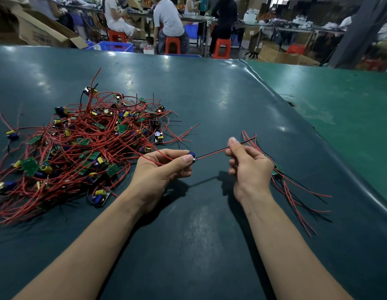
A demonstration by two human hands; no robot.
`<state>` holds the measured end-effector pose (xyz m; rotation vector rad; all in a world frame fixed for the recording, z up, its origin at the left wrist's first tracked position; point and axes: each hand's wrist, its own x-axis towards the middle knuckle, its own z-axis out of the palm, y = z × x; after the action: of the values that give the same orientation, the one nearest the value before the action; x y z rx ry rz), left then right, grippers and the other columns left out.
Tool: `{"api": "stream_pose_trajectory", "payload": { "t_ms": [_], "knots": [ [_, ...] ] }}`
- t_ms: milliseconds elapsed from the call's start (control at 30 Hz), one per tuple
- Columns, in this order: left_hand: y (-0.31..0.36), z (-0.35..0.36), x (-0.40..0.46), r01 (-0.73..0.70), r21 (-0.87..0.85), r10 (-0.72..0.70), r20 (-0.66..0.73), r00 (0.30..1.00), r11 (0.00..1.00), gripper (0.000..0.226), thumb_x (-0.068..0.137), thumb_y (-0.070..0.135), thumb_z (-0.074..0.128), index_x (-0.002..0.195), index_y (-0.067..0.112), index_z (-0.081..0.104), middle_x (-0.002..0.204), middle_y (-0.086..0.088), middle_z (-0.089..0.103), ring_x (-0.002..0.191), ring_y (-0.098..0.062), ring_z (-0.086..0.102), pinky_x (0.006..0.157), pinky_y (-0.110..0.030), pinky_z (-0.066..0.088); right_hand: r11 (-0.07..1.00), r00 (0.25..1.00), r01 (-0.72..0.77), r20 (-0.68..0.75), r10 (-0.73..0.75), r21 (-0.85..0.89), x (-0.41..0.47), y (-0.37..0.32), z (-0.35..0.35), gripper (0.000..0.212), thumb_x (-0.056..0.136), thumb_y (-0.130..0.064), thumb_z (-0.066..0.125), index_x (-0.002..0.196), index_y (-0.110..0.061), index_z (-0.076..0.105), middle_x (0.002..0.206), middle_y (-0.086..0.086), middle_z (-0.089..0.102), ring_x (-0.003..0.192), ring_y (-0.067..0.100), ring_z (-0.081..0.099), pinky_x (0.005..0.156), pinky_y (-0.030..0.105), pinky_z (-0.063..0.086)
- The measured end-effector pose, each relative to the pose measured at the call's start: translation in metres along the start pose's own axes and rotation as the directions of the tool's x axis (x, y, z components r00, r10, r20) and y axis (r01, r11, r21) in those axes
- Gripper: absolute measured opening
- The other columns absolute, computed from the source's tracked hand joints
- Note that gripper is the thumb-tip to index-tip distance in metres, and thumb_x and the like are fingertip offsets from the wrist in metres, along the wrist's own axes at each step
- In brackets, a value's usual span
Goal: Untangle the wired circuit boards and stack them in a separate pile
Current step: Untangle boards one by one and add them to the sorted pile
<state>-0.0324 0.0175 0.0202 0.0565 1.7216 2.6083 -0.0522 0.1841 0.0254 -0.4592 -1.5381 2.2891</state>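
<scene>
- Dark green mat (188, 245) underneath, glossy, catching blotches of light; lighter green table (350, 109) off past the right hand.
- Workshop behind: seated people (169, 20) with backs turned at long benches, red stools (172, 44), blue crates (116, 47), an open cardboard box (43, 31) at far left.
- Left hand (160, 172) curled round a small board (192, 156), thumb and forefinger pinched on its blue-capped end; most of the board hidden by the fingers.
- Right hand (248, 167) closed, thumb and forefinger pinching the wire pair (212, 154), red and black, that runs from that board.
- Wire pair stretched taut between the two pinches, lifted clear of the mat; free ends sticking out just beyond the right thumb.
- Behind and left of the left hand: big tangle (80, 146) of red-wired boards, with green boards, yellow and blue capacitors, a few black leads.
- One red lead from the tangle passing over the left hand's knuckles.
- Just beyond and under the right hand: sorted pile (283, 180), a few boards lying together, wires fanned toward the near right, well apart from the tangle.
</scene>
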Motion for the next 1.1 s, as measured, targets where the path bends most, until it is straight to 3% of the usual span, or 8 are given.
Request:
{"api": "stream_pose_trajectory", "payload": {
  "t_ms": [133,300,400,467,533,600,900,1100],
  "knots": [
    [0.001,0.0,-0.001,-0.005,-0.01,0.005,0.016,1.0,1.0,0.019,0.065,0.006,0.073,0.083,0.0,0.071,0.07,-0.008,0.071,0.059,-0.017,0.065,0.06,-0.022,0.055,0.998,0.996,0.032,-0.082,-0.027,0.058,0.005,-0.001,-0.004,0.024,0.086,-0.014,0.075,0.065,-0.01,0.063,0.052,-0.003,0.061,0.04,0.004,0.042,0.035,0.018,0.032],
    [0.001,-0.001,0.002,-0.007,-0.032,0.006,-0.02,1.0,0.999,0.015,0.066,0.008,0.073,0.08,0.004,0.073,0.071,-0.007,0.071,0.06,-0.015,0.065,0.06,-0.021,0.055,0.988,0.998,-0.037,-0.044,0.044,0.148,0.003,0.001,0.0,0.023,0.094,-0.016,0.066,0.072,-0.009,0.063,0.055,-0.002,0.056,0.04,0.005,0.041,0.035,0.018,0.03],
    [0.0,-0.003,0.004,-0.021,-0.061,0.015,-0.101,0.995,0.998,0.018,0.067,0.011,0.072,0.084,0.004,0.072,0.068,-0.002,0.07,0.059,-0.01,0.063,0.061,-0.019,0.055,0.957,0.976,-0.203,0.118,0.182,0.205,0.0,0.002,0.003,0.019,0.095,-0.024,0.062,0.085,-0.008,0.064,0.059,-0.002,0.052,0.04,0.005,0.041,0.035,0.017,0.029],
    [-0.001,-0.004,0.005,-0.016,-0.071,0.008,-0.111,0.994,0.997,0.02,0.067,0.012,0.072,0.085,0.004,0.071,0.069,-0.001,0.071,0.06,-0.01,0.064,0.062,-0.019,0.055,0.957,0.925,-0.282,0.283,0.253,0.065,-0.008,0.005,0.006,0.024,0.086,-0.029,0.068,0.095,-0.008,0.064,0.057,-0.005,0.053,0.04,0.004,0.041,0.035,0.015,0.029],
    [-0.002,-0.005,0.004,-0.01,-0.038,0.007,-0.073,0.997,0.999,0.022,0.067,0.012,0.072,0.087,0.004,0.072,0.073,-0.004,0.072,0.063,-0.012,0.064,0.064,-0.02,0.056,0.955,0.858,-0.283,0.422,0.293,-0.086,-0.018,0.01,0.009,0.018,0.083,-0.024,0.07,0.091,-0.008,0.066,0.056,-0.005,0.052,0.04,0.003,0.039,0.033,0.014,0.027],
    [-0.003,-0.005,0.003,-0.005,0.004,0.005,-0.04,0.999,1.0,0.025,0.067,0.011,0.072,0.091,0.003,0.072,0.077,-0.007,0.073,0.064,-0.014,0.065,0.066,-0.02,0.056,0.95,0.836,-0.286,0.451,0.313,-0.128,-0.022,0.012,0.011,0.008,0.09,-0.012,0.066,0.083,-0.009,0.068,0.056,-0.003,0.052,0.04,0.003,0.038,0.032,0.014,0.025],
    [-0.002,-0.004,0.005,-0.017,-0.014,0.016,-0.059,0.998,1.0,0.019,0.065,0.007,0.072,0.084,0.003,0.073,0.073,-0.007,0.072,0.061,-0.013,0.064,0.06,-0.02,0.054,0.997,0.974,-0.077,0.213,0.082,-0.028,-0.006,0.009,0.008,0.014,0.088,-0.009,0.069,0.075,-0.007,0.072,0.057,-0.002,0.06,0.04,0.004,0.039,0.034,0.015,0.026],
    [0.0,-0.005,0.004,-0.028,-0.026,0.027,-0.055,0.998,0.999,0.02,0.063,0.008,0.072,0.083,0.004,0.073,0.073,-0.006,0.072,0.06,-0.013,0.064,0.06,-0.02,0.053,0.991,1.0,-0.01,-0.003,0.01,0.133,0.007,0.001,-0.002,0.02,0.092,-0.008,0.064,0.072,-0.007,0.068,0.056,-0.004,0.06,0.037,0.003,0.037,0.033,0.016,0.022]
  ]
}}
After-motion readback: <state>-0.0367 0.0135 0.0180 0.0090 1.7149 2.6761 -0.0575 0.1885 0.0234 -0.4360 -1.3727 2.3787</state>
